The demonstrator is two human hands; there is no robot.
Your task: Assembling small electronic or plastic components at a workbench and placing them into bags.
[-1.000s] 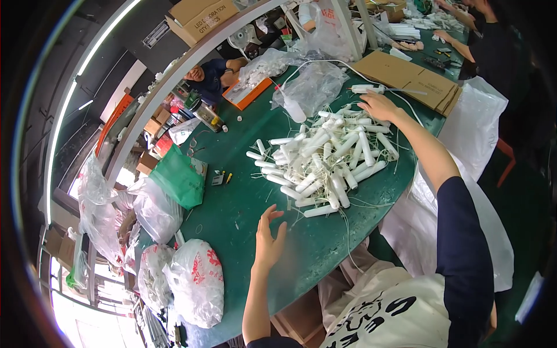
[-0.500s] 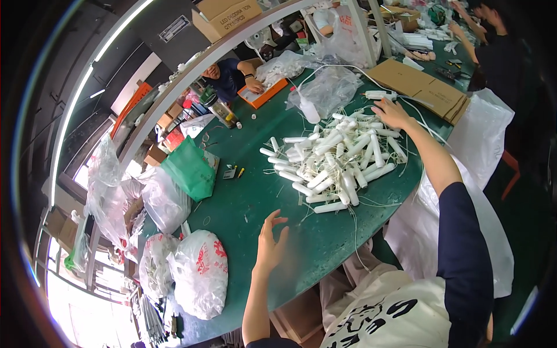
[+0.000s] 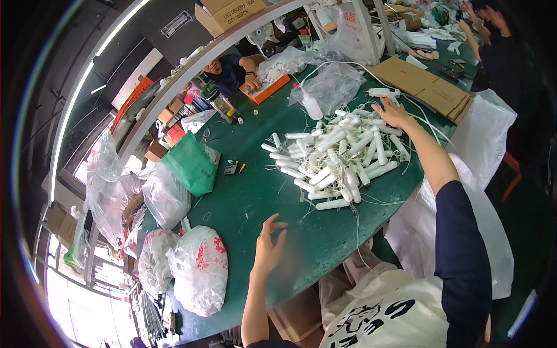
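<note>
Hovering over counter (image 3: 255, 194), left hand (image 3: 268, 246), fingers unclenched; right hand (image 3: 395, 114), fingers splayed, released, beside white glue gun (image 3: 384, 93) (avoid snagging wired tubes (image 3: 332, 139)).

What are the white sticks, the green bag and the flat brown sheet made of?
White sticks: probably plastic, smooth with a soft shine. Green bag: perhaps thin plastic or fabric, wrinkled; its look leaves that open. Flat brown sheet: likely cardboard, dull, with straight crease lines.

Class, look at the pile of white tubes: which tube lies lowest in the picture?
The nearly level tube at the near edge of the pile; every other tube there lies higher in the picture.
</note>
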